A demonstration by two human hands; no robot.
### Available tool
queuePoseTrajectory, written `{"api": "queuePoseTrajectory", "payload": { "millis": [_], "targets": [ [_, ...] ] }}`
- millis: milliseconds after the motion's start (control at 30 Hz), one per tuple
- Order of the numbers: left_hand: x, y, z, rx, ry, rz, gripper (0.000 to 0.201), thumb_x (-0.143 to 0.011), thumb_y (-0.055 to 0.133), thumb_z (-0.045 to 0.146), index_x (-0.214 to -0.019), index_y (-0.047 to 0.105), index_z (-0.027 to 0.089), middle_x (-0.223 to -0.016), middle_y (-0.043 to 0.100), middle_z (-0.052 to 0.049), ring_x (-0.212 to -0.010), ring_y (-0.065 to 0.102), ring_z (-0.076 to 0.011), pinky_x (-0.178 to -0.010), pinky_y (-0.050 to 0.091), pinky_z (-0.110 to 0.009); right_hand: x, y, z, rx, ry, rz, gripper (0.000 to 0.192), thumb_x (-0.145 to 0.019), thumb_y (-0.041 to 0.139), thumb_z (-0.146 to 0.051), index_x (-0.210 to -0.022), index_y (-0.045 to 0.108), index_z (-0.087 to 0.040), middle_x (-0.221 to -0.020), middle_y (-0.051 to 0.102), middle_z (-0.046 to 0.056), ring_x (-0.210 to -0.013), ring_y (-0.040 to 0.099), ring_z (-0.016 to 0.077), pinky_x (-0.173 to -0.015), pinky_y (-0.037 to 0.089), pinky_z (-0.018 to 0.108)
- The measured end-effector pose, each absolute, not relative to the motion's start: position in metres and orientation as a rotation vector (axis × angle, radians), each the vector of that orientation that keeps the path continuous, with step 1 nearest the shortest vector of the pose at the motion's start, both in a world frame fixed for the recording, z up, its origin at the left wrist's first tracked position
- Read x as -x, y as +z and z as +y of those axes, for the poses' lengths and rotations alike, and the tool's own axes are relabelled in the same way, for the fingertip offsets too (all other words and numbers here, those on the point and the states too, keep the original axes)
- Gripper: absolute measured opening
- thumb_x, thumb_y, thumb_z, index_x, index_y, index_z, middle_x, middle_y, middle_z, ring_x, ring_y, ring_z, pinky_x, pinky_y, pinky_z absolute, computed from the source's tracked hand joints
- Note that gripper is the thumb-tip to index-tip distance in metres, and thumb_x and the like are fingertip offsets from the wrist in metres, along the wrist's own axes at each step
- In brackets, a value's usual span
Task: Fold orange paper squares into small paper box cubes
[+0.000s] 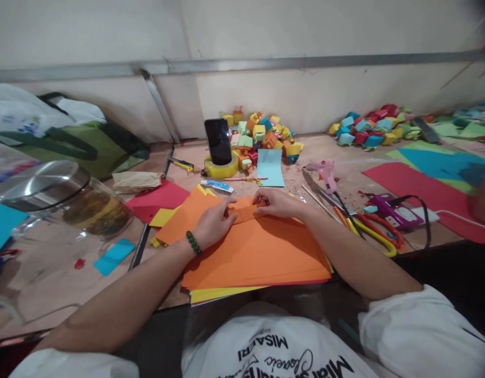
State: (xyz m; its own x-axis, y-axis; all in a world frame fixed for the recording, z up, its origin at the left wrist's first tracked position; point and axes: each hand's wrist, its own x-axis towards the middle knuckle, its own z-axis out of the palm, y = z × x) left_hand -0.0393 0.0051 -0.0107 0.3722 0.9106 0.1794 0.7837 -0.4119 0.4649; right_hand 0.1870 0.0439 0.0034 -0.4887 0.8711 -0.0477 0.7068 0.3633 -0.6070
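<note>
My left hand (215, 223), with a green bead bracelet (193, 243) at its wrist, pinches one end of a small folded orange paper piece (243, 212). At the other end, the thumb and fingers of my right hand (277, 203) are closed on the same piece. It lies on or just over a stack of orange paper sheets (258, 257), with yellow and red sheets showing beneath. Just beyond the hands are a blue-and-white tube (217, 186), a thin red-and-white stick (242, 179) and a light blue paper (270, 168).
A phone (218, 142) leans upright on a tape roll (222, 167) before a heap of paper cubes (262, 134). Scissors (378, 239), a pink glue gun (325, 174) and a purple power strip (396, 212) lie right. A glass jar (96, 210) lies left. Another person's blurred hand (482, 202) is far right.
</note>
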Motion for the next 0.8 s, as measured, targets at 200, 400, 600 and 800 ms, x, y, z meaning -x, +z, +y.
{"api": "queuePoseTrajectory", "payload": {
  "millis": [200,400,600,800],
  "targets": [
    [0.037,-0.011,0.0,-2.951,0.475,1.261,0.029,-0.092,0.045,0.02,-0.113,0.065,0.022,-0.106,0.062,-0.012,-0.095,0.057,-0.0248,-0.081,0.044,-0.039,-0.181,0.01,0.033,1.644,0.641,-2.417,0.057,-0.078,0.068,-0.037,-0.129,0.051,-0.016,-0.09,0.069,0.006,-0.082,0.063,0.0207,-0.069,0.042,0.027],
    [0.035,-0.002,-0.003,-3.176,0.196,1.009,0.03,-0.094,0.04,0.014,-0.108,0.067,0.019,-0.092,0.066,-0.011,-0.084,0.056,-0.0227,-0.078,0.038,-0.038,-0.183,0.01,0.034,1.692,0.605,-2.419,0.096,-0.07,0.075,-0.052,-0.148,0.03,-0.019,-0.11,0.067,0.014,-0.104,0.062,0.0313,-0.081,0.045,0.034],
    [0.048,0.019,-0.008,-3.098,0.087,0.931,0.024,-0.087,0.046,0.01,-0.087,0.068,0.018,-0.098,0.069,-0.012,-0.089,0.058,-0.0221,-0.08,0.041,-0.037,-0.197,0.012,0.042,1.62,0.761,-2.413,0.09,-0.071,0.077,-0.032,-0.147,0.032,-0.018,-0.099,0.07,0.01,-0.092,0.065,0.0254,-0.075,0.046,0.03],
    [0.063,0.012,0.001,-2.922,0.235,1.022,0.02,-0.08,0.053,0.017,-0.085,0.072,0.022,-0.109,0.068,-0.008,-0.1,0.059,-0.0242,-0.087,0.043,-0.04,-0.202,0.014,0.041,1.654,0.739,-2.422,0.089,-0.071,0.076,-0.031,-0.148,0.032,-0.023,-0.099,0.068,0.008,-0.083,0.064,0.0232,-0.068,0.045,0.028]
  ]
}}
